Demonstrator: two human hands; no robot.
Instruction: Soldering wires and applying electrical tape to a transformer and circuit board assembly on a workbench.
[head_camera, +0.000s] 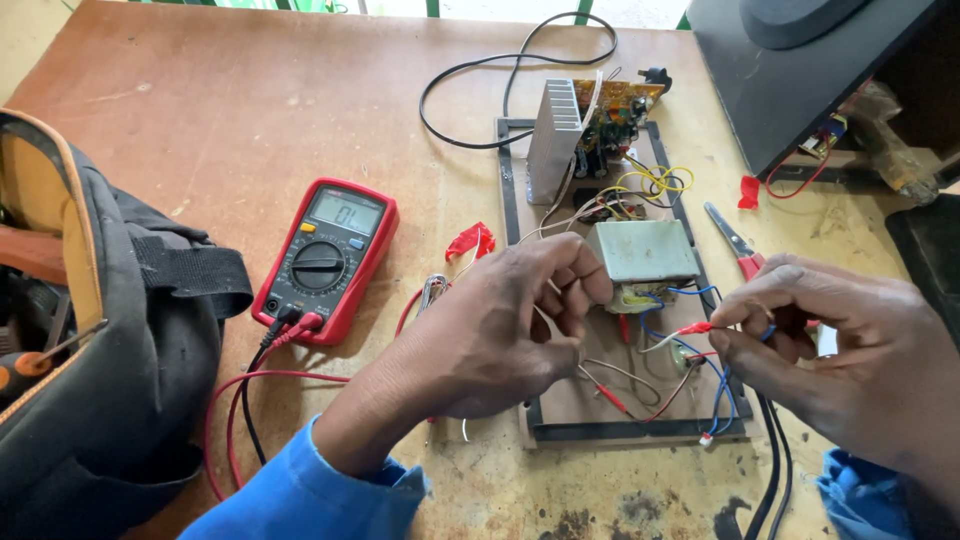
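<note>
Left hand (500, 325) curled knuckles-up over the circuit panel (600, 400) on the tabletop (250, 110), fingers pinched on thin wires, right hand (830, 345) pinching a red-tipped wire (685, 332) beside the grey transformer (642, 250), red multimeter (327, 258) left.

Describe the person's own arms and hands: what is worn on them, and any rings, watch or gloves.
Both hands are bare, with no gloves. The left hand and right hand show no rings, and no watch is visible at either wrist. Each forearm is covered by a bright blue long sleeve: the left sleeve has a loose, creased cuff, and only the right sleeve cuff edge shows.
</note>
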